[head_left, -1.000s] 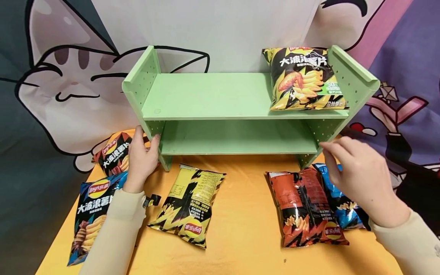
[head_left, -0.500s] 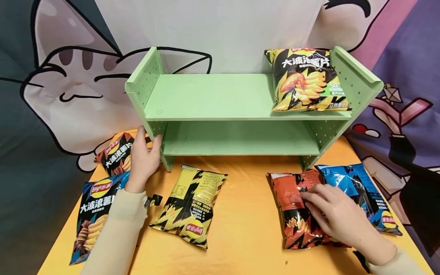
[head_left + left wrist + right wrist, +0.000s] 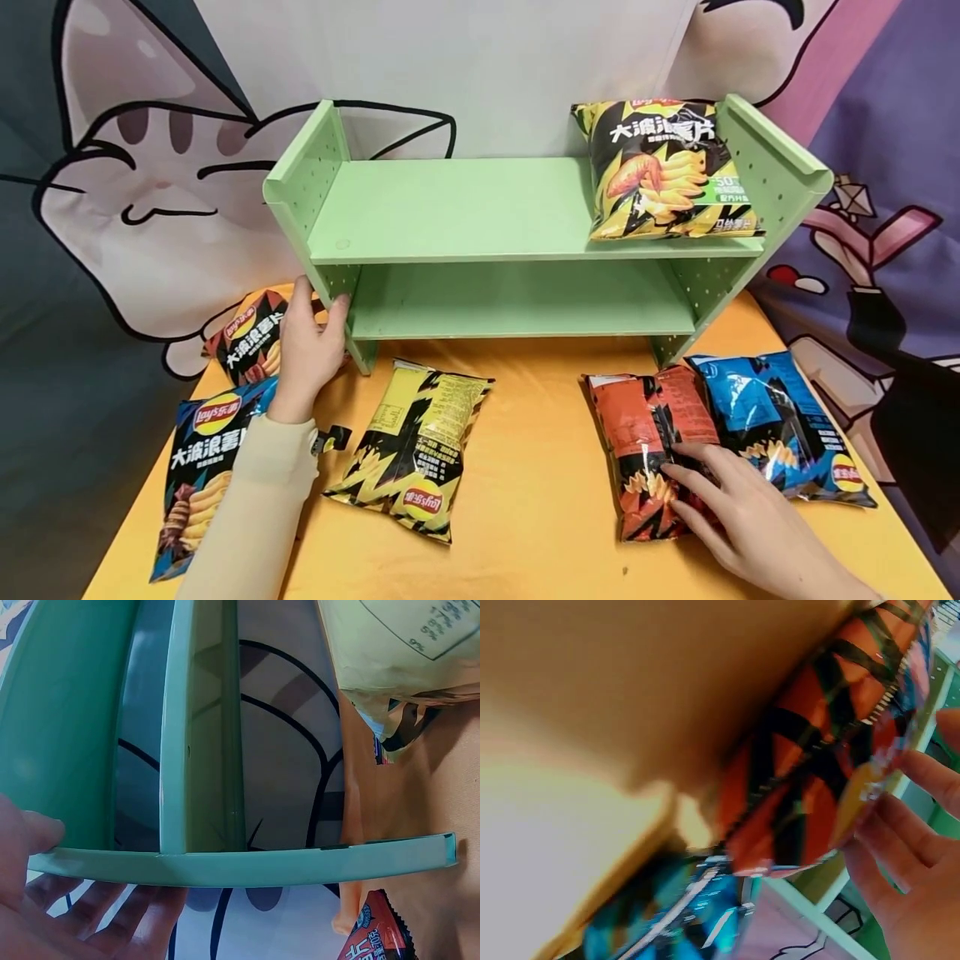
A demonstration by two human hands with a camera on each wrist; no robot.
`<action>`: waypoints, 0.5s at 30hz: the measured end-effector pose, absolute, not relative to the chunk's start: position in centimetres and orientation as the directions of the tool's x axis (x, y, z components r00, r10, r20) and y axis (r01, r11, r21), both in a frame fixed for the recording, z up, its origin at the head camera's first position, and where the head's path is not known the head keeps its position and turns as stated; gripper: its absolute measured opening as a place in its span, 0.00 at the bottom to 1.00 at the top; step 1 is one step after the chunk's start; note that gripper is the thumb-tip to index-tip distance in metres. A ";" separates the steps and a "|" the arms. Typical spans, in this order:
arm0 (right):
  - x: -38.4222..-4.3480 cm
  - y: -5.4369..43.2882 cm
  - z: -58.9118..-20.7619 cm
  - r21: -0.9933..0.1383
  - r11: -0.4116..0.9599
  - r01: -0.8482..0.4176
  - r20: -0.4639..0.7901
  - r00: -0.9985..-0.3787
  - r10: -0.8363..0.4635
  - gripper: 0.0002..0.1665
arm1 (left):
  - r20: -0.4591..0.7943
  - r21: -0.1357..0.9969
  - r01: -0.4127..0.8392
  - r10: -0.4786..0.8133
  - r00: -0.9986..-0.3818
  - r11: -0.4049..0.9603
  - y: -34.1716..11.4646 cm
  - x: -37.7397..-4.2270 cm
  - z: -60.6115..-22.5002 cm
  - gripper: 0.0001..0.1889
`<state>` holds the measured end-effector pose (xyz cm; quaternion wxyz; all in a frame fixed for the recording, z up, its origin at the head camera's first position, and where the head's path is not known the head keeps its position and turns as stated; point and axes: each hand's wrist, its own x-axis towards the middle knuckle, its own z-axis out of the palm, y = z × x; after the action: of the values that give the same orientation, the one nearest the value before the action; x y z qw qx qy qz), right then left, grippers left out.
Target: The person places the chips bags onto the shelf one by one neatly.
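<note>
Right hand (image 3: 750, 512) moved toward table's (image 3: 540, 467) near edge, spread on red bag (image 3: 630, 425) pointing at shelf (image 3: 450, 208), which left hand (image 3: 307, 358) grips.

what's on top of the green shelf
A black and yellow chip bag, at the right end of the green shelf. Anything behind the bag is covered, so not visible.

Left hand (image 3: 307, 357) grips shelf (image 3: 450, 210) — right hand (image 3: 742, 510) touches red bag (image 3: 643, 437).
</note>
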<state>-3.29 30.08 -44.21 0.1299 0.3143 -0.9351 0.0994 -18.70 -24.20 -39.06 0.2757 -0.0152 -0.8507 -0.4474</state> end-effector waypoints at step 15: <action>-1.8 31.1 -46.4 -0.061 0.759 -0.648 0.266 -0.744 -0.613 0.45 | 0.473 0.759 0.268 -0.220 -0.853 0.593 -24.3 -18.7 -39.0 0.24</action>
<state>-1.84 31.08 -46.36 0.1157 0.3388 -0.9307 0.0748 -18.73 -24.31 -39.01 0.2709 -0.0141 -0.8504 -0.4508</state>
